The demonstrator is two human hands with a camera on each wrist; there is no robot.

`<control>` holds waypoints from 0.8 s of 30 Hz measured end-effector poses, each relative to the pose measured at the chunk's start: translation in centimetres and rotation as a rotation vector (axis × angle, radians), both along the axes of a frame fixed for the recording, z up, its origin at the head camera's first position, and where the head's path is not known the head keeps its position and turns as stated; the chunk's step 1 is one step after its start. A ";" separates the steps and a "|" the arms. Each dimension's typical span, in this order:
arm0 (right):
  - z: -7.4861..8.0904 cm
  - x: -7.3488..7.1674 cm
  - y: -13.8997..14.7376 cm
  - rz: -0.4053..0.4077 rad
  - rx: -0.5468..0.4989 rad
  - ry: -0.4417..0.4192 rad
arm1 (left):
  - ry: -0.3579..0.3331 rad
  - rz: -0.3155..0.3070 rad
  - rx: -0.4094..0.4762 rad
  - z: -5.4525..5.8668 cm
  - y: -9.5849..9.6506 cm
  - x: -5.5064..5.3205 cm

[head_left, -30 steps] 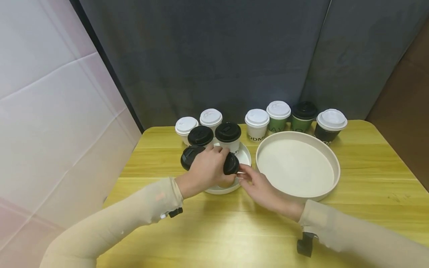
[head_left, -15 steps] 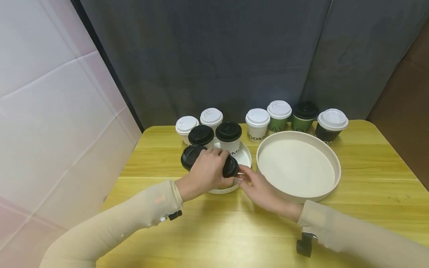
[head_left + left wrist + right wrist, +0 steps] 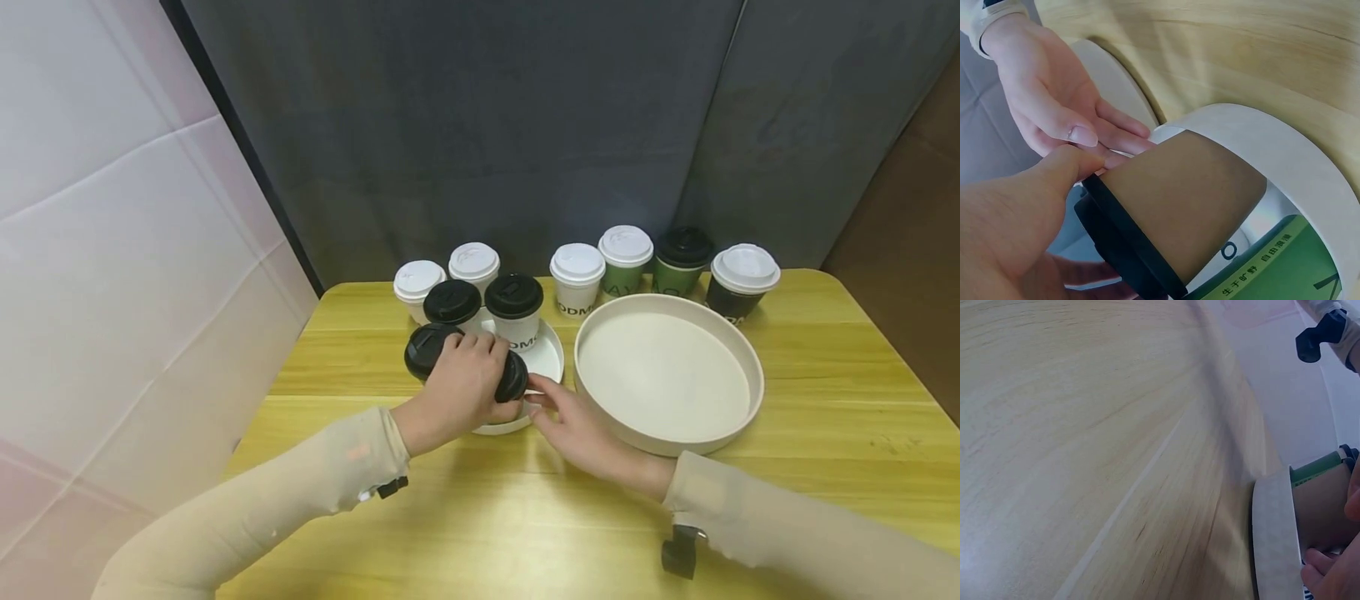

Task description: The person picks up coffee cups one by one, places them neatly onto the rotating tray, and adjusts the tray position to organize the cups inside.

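My left hand [image 3: 461, 382] grips a brown paper coffee cup [image 3: 1185, 194] by its black lid [image 3: 513, 379]. The cup stands inside the rim of a small white round tray [image 3: 553, 354], tilted in the left wrist view. My right hand [image 3: 579, 427] is at the cup's right side, fingers extended to it; the left wrist view partly hides their tips behind the cup. Beside it in the tray is a green cup [image 3: 1279, 259], whose black lid [image 3: 427, 348] shows left of my left hand. Two white cups with black lids, one left [image 3: 452, 302] and one right [image 3: 514, 298], stand behind.
A larger cream round tray [image 3: 667, 375] lies on the wooden table [image 3: 525, 533] at right. Two white-lidded cups [image 3: 474, 262] stand behind the small tray. Along the back right is a row of several lidded cups [image 3: 576, 275]. A dark curtain [image 3: 480, 133] hangs behind.
My left hand and the brown cup have shifted slightly left. My right hand has followed a little the same way. The other cups and the cream tray stay put.
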State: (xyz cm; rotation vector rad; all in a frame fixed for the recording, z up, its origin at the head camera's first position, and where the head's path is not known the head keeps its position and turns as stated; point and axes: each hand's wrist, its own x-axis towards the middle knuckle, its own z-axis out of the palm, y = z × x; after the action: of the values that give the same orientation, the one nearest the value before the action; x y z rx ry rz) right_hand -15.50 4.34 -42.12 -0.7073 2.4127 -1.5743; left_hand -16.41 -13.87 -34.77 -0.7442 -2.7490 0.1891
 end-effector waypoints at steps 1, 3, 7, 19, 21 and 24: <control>-0.1 0.0 0.0 0.001 -0.003 0.005 | 0.000 0.001 -0.007 0.0 0.0 0.0; 0.0 -0.1 0.0 -0.004 0.006 0.006 | 0.002 0.003 -0.021 0.1 0.1 0.1; 0.4 -0.5 0.3 -0.035 0.050 0.058 | 0.048 -0.005 -0.065 0.6 0.5 0.5; 4.1 -4.4 3.5 -0.097 0.235 0.345 | 0.102 -0.202 -0.048 1.2 4.5 4.2; 4.2 -5.3 4.0 -0.062 0.317 0.407 | 0.077 -0.188 -0.106 0.4 5.0 4.4; 3.8 -6.4 4.8 0.010 0.427 0.484 | 0.054 -0.158 -0.162 -0.9 5.5 4.3</control>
State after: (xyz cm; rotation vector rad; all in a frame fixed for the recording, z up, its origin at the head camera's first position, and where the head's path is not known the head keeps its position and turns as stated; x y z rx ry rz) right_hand -21.94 9.14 -38.33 -1.0984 2.9317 -0.8956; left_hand -12.11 -8.32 -35.69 -0.9793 -2.6315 0.3952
